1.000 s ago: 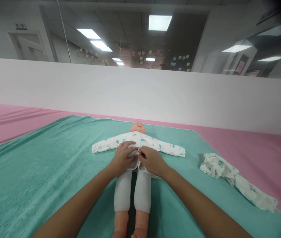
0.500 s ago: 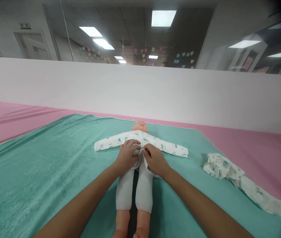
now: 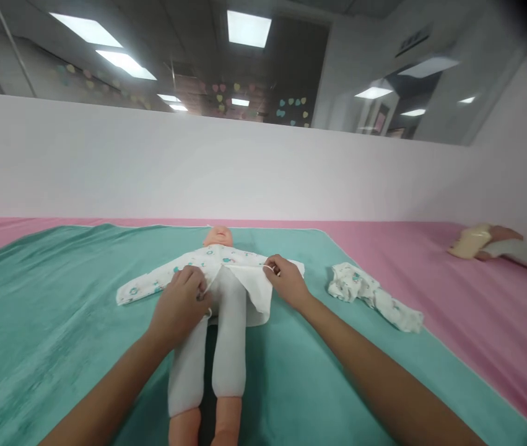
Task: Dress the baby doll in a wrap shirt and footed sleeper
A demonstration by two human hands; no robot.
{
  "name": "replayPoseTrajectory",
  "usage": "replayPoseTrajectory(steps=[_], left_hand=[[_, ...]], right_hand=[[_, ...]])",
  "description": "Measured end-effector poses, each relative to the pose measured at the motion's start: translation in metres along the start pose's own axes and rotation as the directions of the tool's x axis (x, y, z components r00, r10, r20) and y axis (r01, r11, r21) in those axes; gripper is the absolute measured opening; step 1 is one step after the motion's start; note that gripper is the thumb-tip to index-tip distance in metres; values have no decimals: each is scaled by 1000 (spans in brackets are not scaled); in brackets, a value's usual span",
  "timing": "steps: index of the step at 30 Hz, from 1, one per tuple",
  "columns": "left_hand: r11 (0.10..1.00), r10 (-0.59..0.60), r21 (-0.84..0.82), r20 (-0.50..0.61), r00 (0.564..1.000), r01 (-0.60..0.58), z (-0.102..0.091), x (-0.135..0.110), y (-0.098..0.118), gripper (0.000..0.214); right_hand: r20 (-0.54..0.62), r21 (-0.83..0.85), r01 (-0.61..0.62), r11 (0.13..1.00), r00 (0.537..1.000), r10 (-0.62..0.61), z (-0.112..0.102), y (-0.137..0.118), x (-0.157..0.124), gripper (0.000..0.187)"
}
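The person's forearms (image 3: 365,365) reach in from the lower corners, one on each side of a doll (image 3: 230,347) that lies on its back on a green blanket (image 3: 59,334). The doll's peach shins are nearest, cut off by the lower edge; above them its legs are white and run parallel with a dark gap between. The doll wears a white shirt (image 3: 219,255) with small teal prints, its front parted over the doll's lower body.

The left hand (image 3: 180,305) is at the shirt's left front edge, its fingers curled and narrow, holding that edge; a small white loop shows just below the fingertips. The right hand (image 3: 287,280) pinches the corner of the other front flap between thumb and fingers, drawing it out to the right, so that its plain inner side hangs in a fold beside the doll's leg.

Off to the right, well apart from the doll, a crumpled garment (image 3: 374,296) with similar prints lies on the blanket. Farther up, both sleeves spread sideways, the right one partly behind the right hand, and the doll's head lies face up. Beyond the blanket is a pink sheet (image 3: 397,248), with a second doll (image 3: 472,240) partly in view at the right. A white wall (image 3: 198,161) stands behind, topped by glass (image 3: 286,68) showing bright ceiling lights (image 3: 248,29) and heart shapes (image 3: 291,101).
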State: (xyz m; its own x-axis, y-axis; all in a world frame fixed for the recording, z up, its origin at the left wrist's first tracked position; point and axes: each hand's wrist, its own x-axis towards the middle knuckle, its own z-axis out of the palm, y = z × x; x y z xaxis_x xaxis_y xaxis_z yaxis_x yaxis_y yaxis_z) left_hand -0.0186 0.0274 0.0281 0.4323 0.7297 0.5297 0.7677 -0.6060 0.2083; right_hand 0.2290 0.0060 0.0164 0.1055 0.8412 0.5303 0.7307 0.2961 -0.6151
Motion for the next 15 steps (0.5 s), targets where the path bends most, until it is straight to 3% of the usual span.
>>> replayPoseTrajectory(steps=[2, 5, 9, 12, 14, 15], left_hand=[[996, -62, 61, 24, 998, 60, -8, 0, -1, 4], [980, -151, 127, -23, 988, 153, -21, 1, -15, 18], [966, -167, 182, -92, 982, 181, -22, 0, -44, 29], [981, -95, 160, -103, 990, 110, -11, -1, -52, 33], [987, 11, 159, -143, 990, 12, -3, -1, -47, 37], [986, 67, 164, -164, 984, -40, -1, -2, -42, 37]], right_hand=[[-70, -138, 3, 990, 997, -13, -27, 14, -6, 12], [-162, -288, -93, 953, 986, 47, -75, 44, -24, 15], [-221, -530, -259, 808, 962, 163, -148, 88, -56, 21], [-86, -626, -189, 757, 981, 174, -182, 106, -65, 38], [118, -648, 13, 762, 990, 83, -188, 110, -58, 49], [236, -649, 135, 749, 971, 29, -187, 110, -51, 52]])
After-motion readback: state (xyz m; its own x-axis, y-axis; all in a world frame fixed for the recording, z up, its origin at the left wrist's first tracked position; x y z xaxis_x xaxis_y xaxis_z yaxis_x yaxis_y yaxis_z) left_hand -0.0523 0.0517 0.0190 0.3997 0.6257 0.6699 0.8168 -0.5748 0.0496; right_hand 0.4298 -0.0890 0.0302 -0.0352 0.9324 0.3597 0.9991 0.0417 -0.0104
